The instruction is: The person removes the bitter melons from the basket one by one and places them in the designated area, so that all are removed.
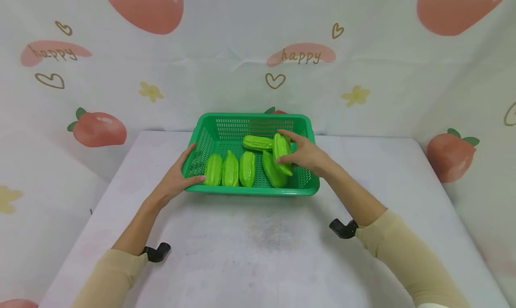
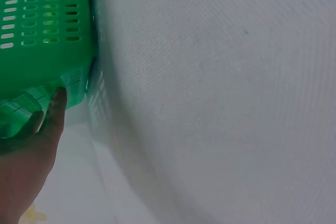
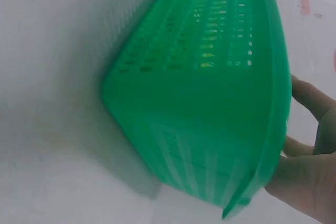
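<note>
A green plastic basket [image 1: 251,191] stands on the table with several light green, ridged star fruit in it. My left hand [image 1: 174,180] holds the basket's left end, thumb over the front left rim; in the left wrist view its fingers lie against the outer wall. My right hand [image 1: 308,153] pinches one star fruit [image 1: 282,153] upright between thumb and fingers, over the basket's right part. Just beneath it leans another star fruit [image 1: 272,171]. In the right wrist view, the basket's wall [image 3: 194,108] hides the held fruit.
Three star fruit stand side by side at the front left, one of them in the middle [image 1: 230,169]. Another star fruit [image 1: 257,143] lies crosswise at the back. The white table [image 1: 225,254] meets a printed cloth backdrop [image 1: 225,39] behind the basket.
</note>
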Tool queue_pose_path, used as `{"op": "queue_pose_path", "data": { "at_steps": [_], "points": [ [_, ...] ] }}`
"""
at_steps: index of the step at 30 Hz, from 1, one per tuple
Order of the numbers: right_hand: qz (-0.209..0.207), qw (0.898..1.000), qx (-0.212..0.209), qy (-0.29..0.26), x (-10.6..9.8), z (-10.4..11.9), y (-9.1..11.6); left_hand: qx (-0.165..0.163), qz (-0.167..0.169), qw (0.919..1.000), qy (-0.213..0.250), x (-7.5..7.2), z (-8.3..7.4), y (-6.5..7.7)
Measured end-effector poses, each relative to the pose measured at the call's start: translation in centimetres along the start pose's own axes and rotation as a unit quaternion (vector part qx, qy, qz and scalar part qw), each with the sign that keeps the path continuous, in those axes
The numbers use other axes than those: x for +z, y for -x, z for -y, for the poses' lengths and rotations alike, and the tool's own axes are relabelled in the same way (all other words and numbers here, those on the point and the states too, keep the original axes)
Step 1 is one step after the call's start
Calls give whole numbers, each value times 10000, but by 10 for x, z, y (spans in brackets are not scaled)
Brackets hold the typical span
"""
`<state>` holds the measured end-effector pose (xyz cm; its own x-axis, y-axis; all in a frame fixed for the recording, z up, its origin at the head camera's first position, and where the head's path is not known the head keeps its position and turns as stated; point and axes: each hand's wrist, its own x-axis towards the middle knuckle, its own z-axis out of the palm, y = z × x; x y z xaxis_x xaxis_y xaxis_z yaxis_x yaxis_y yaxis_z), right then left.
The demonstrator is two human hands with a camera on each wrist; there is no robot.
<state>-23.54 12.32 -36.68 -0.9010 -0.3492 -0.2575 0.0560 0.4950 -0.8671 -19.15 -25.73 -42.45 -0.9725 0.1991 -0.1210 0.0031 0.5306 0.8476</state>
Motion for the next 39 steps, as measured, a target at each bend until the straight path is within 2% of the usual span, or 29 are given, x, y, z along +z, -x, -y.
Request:
{"op": "queue_pose_path", "data": {
  "at_steps": [9, 14, 21, 27, 39],
  "points": [
    [-38, 9993, -232, 273, -25, -7, 5, 43, 29, 9999, 141, 0, -1, -1],
    [26, 9986, -296, 435, -39, -9, 10, 113, 63, 9999, 71, -1, 0, -2],
    [36, 9994, -345, 89, -55, -16, 14, 155, 186, 9996, 115, -2, 1, -2],
    [-29, 9989, -477, 13, -72, -25, 19, 159, 267, 9995, 19, -3, 0, -2],
    [-25, 9973, -736, -2, -96, -43, 18, 64, 162, 9998, 73, -2, -1, 0]
  ]
}}
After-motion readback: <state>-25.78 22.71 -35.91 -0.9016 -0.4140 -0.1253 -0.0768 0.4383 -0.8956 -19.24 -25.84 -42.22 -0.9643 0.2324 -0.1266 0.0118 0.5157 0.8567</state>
